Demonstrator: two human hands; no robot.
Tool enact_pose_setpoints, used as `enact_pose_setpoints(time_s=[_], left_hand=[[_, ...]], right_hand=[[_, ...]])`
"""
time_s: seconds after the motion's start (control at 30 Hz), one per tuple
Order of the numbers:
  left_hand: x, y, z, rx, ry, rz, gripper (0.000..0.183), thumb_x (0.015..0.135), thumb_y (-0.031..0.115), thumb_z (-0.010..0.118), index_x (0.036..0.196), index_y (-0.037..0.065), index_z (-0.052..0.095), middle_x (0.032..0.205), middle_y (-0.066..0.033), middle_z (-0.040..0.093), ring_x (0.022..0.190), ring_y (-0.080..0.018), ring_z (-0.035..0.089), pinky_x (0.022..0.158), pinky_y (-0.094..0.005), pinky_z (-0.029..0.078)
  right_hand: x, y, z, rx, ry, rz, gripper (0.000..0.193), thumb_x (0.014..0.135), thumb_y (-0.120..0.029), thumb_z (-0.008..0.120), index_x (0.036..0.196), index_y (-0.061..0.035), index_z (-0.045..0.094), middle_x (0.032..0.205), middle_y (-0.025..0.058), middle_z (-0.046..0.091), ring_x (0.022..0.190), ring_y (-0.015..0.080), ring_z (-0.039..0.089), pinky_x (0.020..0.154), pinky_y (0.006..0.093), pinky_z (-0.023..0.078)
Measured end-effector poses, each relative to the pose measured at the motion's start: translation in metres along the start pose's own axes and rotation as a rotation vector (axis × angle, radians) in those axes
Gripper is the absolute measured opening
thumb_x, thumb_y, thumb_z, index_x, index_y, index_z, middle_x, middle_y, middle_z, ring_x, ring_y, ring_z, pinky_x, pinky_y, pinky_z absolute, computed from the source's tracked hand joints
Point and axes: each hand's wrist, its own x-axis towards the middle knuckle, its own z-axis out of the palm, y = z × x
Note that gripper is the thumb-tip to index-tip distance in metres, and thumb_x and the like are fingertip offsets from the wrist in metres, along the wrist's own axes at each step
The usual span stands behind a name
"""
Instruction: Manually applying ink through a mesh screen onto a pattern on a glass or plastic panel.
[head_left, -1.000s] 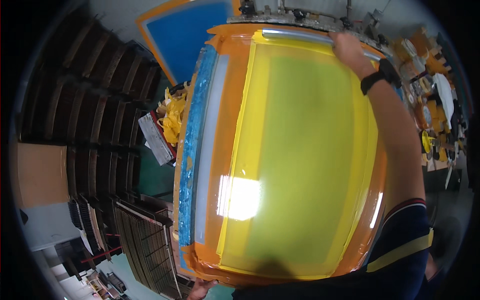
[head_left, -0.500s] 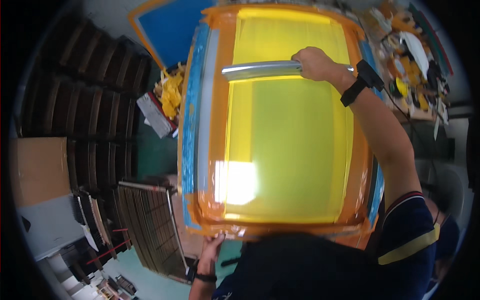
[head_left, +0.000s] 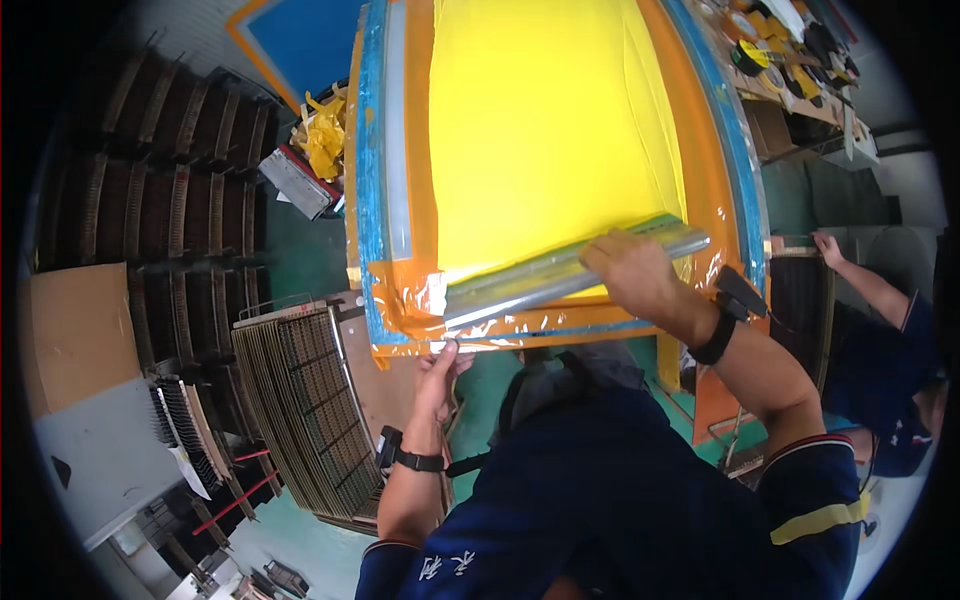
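A screen-printing frame (head_left: 370, 210), edged with orange and blue tape, lies in front of me. Bright yellow ink (head_left: 540, 130) covers its middle. My right hand (head_left: 635, 275) is closed around a long metal squeegee (head_left: 520, 290), which lies slanted over the near end of the screen, its left end closer to me. Green shows along the squeegee's far side. At the near left edge of the frame, my left hand (head_left: 438, 375) pinches the taped rim, thumb on top; its other fingers are partly hidden underneath.
Slatted drying racks (head_left: 300, 400) stand at the lower left, with dark shelving (head_left: 180, 210) beyond. A bench (head_left: 790, 90) at the far right is cluttered with tape rolls. Another person (head_left: 880, 340) works at the right. Crumpled yellow scraps (head_left: 322, 140) lie left of the frame.
My right hand has pulled the squeegee from the far part of the screen to its near end, and it is now slanted. The mesh has turned from greenish to solid yellow.
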Motion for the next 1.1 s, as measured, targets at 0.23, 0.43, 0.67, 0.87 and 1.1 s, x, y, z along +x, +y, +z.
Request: enact_pose_setpoints(time_s=[0.23, 0.43, 0.67, 0.87, 1.1], left_hand=[[-0.073, 0.090, 0.042, 1.176, -0.225, 0.868, 0.026, 0.077, 0.012, 0.076, 0.099, 0.003, 0.066, 0.089, -0.0139, 0.069, 0.083, -0.0324, 0.068, 0.079, -0.0370, 0.053], [-0.005, 0.107, 0.070, 1.549, -0.403, 1.106, 0.027, 0.068, -0.005, 0.060, 0.095, 0.000, 0.066, 0.085, -0.0187, 0.065, 0.083, -0.0383, 0.062, 0.086, -0.0442, 0.045], [-0.005, 0.111, 0.086, 1.709, -0.563, 1.018, 0.037, 0.066, -0.008, 0.060, 0.101, 0.001, 0.066, 0.097, -0.0181, 0.068, 0.096, -0.0347, 0.064, 0.097, -0.0493, 0.044], [0.018, 0.111, 0.093, 1.796, -0.471, 1.258, 0.035, 0.072, -0.005, 0.058, 0.106, -0.008, 0.062, 0.107, -0.0246, 0.065, 0.106, -0.0371, 0.062, 0.103, -0.0468, 0.042], [0.085, 0.155, 0.143, 1.762, -0.489, 1.311, 0.034, 0.070, -0.009, 0.053, 0.103, -0.010, 0.062, 0.104, -0.0267, 0.065, 0.102, -0.0390, 0.062, 0.096, -0.0446, 0.046]], right_hand=[[-0.039, -0.042, -0.002, 0.026, -0.009, 0.158, 0.016, 0.069, -0.002, 0.060, 0.084, -0.0041, 0.059, 0.082, 0.0118, 0.061, 0.081, 0.0288, 0.061, 0.066, 0.0373, 0.051], [-0.083, 0.014, -0.024, -0.151, -0.254, 0.267, 0.009, 0.073, -0.003, 0.058, 0.080, -0.0050, 0.062, 0.077, 0.0139, 0.062, 0.082, 0.0306, 0.062, 0.070, 0.0416, 0.050], [-0.098, -0.010, -0.042, -0.285, -0.633, 0.428, 0.014, 0.072, -0.006, 0.061, 0.086, -0.0026, 0.060, 0.085, 0.0127, 0.065, 0.087, 0.0292, 0.064, 0.075, 0.0386, 0.047], [-0.110, 0.005, 0.011, -0.363, -0.184, 0.374, 0.029, 0.078, -0.008, 0.058, 0.104, 0.0040, 0.060, 0.110, 0.0203, 0.064, 0.106, 0.0270, 0.062, 0.090, 0.0360, 0.047], [-0.053, 0.084, 0.004, -0.382, -0.139, 0.336, 0.029, 0.077, -0.003, 0.058, 0.105, 0.0034, 0.061, 0.107, 0.0174, 0.066, 0.103, 0.0289, 0.063, 0.089, 0.0347, 0.049]])
